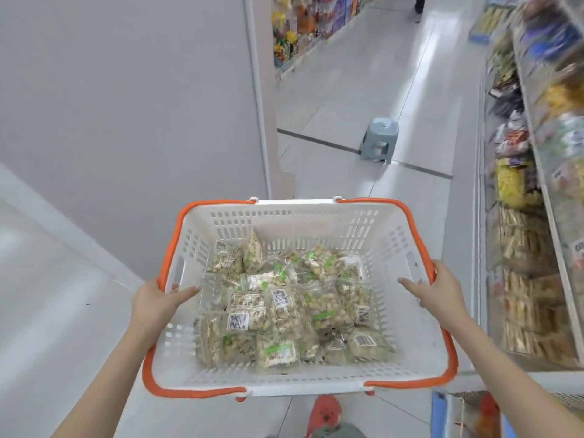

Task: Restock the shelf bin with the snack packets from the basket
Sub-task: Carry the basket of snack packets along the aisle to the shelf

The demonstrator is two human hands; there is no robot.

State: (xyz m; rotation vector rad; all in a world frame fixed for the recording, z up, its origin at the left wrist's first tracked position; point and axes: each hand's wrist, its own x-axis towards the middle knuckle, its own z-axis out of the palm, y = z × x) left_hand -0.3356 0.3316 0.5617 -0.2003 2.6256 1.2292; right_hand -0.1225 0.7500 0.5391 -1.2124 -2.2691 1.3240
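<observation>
A white plastic basket [290,216] with orange handles is held in front of me above the floor. Several clear snack packets [284,305] with green labels and barcodes lie piled in its bottom. My left hand [158,303] grips the basket's left rim, thumb inside and fingers wrapped under the orange handle. My right hand [437,290] grips the right rim the same way, thumb pointing inward. Shelves of packaged snacks [531,248] run along the right side, blurred.
A small grey plastic stool [379,140] stands on the tiled aisle floor ahead. A white panel wall [126,105] fills the left. More stocked shelves [303,30] stand far back left. A person's legs [420,7] show at the aisle's far end.
</observation>
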